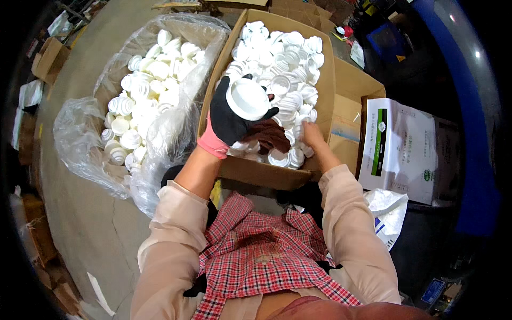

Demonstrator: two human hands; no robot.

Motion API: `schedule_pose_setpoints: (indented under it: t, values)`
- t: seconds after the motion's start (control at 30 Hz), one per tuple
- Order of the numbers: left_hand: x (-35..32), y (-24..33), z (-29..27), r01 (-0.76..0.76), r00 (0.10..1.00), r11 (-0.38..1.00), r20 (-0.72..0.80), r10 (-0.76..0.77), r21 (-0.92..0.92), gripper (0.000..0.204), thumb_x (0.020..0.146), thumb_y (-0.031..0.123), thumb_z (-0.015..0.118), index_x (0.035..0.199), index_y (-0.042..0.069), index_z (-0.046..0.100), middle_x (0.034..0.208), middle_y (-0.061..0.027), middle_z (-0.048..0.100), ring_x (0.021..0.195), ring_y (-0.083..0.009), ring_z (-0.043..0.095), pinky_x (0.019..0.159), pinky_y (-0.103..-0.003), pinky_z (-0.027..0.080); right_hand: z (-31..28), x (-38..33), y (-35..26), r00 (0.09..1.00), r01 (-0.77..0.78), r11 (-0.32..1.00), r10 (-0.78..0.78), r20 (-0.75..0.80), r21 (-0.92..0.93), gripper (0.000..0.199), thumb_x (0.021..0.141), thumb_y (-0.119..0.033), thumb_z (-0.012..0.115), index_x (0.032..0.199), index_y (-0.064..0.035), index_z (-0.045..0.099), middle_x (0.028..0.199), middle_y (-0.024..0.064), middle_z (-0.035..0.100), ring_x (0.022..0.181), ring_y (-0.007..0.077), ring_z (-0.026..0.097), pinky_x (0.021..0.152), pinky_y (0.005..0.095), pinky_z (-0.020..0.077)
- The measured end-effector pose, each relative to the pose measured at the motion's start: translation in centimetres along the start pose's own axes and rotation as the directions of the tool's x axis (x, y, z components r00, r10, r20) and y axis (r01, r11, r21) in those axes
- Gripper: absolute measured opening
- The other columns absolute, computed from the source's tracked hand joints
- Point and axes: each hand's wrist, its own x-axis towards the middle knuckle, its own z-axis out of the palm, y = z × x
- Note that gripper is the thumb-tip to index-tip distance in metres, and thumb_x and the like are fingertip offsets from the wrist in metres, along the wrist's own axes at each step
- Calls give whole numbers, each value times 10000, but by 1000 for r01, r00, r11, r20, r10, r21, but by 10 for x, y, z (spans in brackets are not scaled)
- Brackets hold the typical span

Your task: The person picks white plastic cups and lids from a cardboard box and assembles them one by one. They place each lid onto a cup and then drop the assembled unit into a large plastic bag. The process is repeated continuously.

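My left hand (230,114), in a black glove with a pink cuff, grips a white round plastic lid (248,100) above a cardboard box (328,74). A dark brown cloth (271,136) hangs just below the glove; whether the hand holds it too I cannot tell. Heaped in the box are many white plastic lids (288,56). My bare right hand (313,137) reaches down to the lids at the box's near right, its fingers curled in. Whatever lies between those fingertips is hidden.
To the left stands a container lined with clear plastic (80,128), holding more white ringed parts (154,80). On the right are an open carton (346,96), a white printed box (400,149) and a white bag (392,213). A blue panel (477,106) rises at far right.
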Motion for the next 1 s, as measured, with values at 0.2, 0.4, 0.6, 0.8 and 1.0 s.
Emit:
schedule_pose_setpoints:
  t: [0.2,0.4,0.6,0.8,1.0]
  values:
    - [-1,22,12,163,973,751,-22,-230,-640,708,926,593,415,1384,56,359,1405,-256,393,1302,-510,344,1072,-689,224,-54,2,-26,989,-32,982,4,150,184,489,687,-228,759,1108,-55,581,1095,222,613,1021,383,587,882,432,480]
    - [-11,29,20,-233,963,628,83,258,742,580,801,233,680,1264,-16,435,1182,-143,605,1099,-225,590,910,-348,479,-166,-48,-56,821,504,576,-551,-149,644,435,722,-133,772,1118,-48,613,1157,120,589,1141,280,535,934,381,426]
    - [-6,8,-3,-90,992,802,-21,127,591,665,784,331,698,1300,-12,456,1206,-128,609,1104,-229,584,1035,-361,383,-181,-65,-89,811,343,-51,-488,-323,938,486,826,-101,690,1280,-83,516,1400,95,419,1318,210,372,1097,383,274]
    - [-8,22,29,-374,888,73,334,316,925,730,709,299,836,1260,-19,478,1143,-103,649,1052,-206,615,1026,-351,382,-169,-72,-107,817,503,-41,-303,-491,863,610,776,-97,744,1333,-108,497,1350,77,432,1292,205,385,1084,373,314]
    - [-7,10,34,-265,951,467,149,271,843,782,679,249,862,1275,-28,439,1134,-116,636,1054,-214,600,1014,-364,385,-175,-83,-111,777,628,310,-211,-592,714,658,708,-76,769,1319,-112,525,1286,60,445,1188,191,481,950,322,460]
